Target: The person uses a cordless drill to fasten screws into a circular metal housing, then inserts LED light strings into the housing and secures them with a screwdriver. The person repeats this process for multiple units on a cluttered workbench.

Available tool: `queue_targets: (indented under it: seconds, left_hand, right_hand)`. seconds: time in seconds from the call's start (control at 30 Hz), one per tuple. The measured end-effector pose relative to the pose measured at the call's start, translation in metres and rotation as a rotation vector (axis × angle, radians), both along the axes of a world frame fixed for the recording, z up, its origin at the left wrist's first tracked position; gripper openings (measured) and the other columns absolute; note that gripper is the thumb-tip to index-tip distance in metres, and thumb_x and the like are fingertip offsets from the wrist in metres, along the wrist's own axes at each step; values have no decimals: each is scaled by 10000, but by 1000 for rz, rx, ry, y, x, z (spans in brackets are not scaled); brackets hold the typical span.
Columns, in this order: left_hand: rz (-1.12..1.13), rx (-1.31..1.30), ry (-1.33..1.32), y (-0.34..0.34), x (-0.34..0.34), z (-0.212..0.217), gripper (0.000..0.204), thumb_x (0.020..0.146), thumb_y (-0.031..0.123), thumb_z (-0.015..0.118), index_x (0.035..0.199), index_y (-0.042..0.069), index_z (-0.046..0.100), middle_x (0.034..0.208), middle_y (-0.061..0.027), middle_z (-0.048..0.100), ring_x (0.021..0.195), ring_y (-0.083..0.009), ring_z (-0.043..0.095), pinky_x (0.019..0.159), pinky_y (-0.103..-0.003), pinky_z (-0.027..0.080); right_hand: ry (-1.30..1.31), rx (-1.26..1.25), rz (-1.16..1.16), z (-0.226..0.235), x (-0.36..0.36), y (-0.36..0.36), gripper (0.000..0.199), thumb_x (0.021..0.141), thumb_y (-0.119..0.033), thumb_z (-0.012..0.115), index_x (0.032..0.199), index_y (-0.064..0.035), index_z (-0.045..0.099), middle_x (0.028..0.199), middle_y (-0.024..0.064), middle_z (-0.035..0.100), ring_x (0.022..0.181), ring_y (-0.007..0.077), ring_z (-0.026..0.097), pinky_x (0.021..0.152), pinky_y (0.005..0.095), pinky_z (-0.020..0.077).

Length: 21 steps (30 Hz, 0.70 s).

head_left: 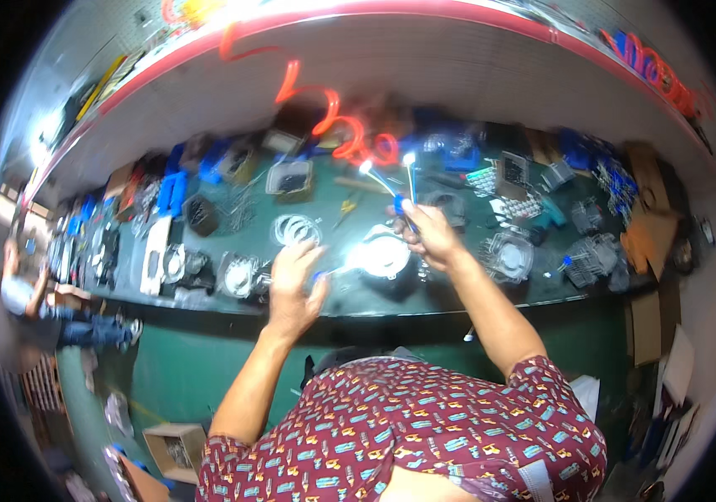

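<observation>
My right hand (432,237) is closed around a blue piece (400,203) at the middle of the bench. Two thin, light rods with bright white tips (409,159) stick up from it; blur hides their exact kind. My left hand (295,289) is over the bench's near part, fingers and thumb apart. A small blue end (319,276) with a pale streak shows at the gap beside its thumb; I cannot tell whether they touch. Just beyond its fingers lie white rings (296,228). A bright white round part (385,256) sits between my hands.
An orange coiled hose (330,111) hangs over the green bench (337,299). A bin of dark parts (289,179) stands farther back. Clear containers (510,256) and metal parts (596,259) lie right, a cardboard box (652,184) beyond. Another person (65,322) is at far left.
</observation>
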<state>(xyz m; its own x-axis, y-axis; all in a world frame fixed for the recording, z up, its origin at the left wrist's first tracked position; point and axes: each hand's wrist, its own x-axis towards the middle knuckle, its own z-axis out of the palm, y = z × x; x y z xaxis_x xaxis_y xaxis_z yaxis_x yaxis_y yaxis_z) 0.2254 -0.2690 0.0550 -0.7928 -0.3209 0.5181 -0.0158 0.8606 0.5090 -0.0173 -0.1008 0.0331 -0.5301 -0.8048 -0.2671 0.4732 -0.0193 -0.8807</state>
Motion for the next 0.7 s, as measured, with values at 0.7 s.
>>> queue_targets:
  seconds: [0.7]
  left_hand:
    - [-142,130,-307,-203,197,-46,134,921,169,650,933,45,698,829,-103,687,817,-315,650,768,-414,494]
  right_hand:
    - [485,255,493,-19,226,-214,375,977,-295,540,922,39,701,741,95,689,666,164,634,642,324,503]
